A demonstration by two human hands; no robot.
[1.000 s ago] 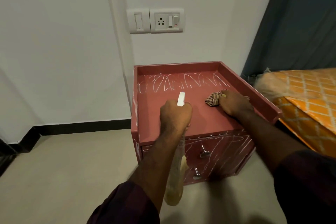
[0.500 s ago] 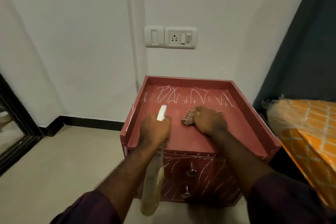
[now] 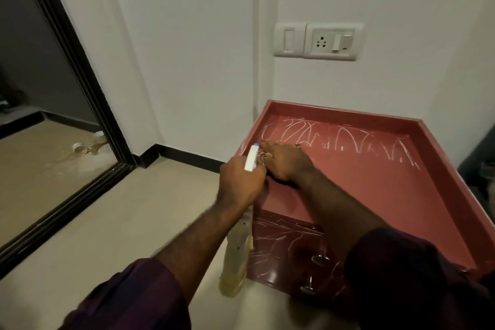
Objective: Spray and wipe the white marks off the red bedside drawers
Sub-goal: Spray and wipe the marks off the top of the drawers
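The red bedside drawers have a smooth, glossy, lacquer-like finish. The white marks on their top look dry and chalky. The knobs on their front are shiny metal. At their left edge are a checked woven cloth and a translucent plastic spray bottle. Above them is a smooth white plastic switch plate on a matt wall.
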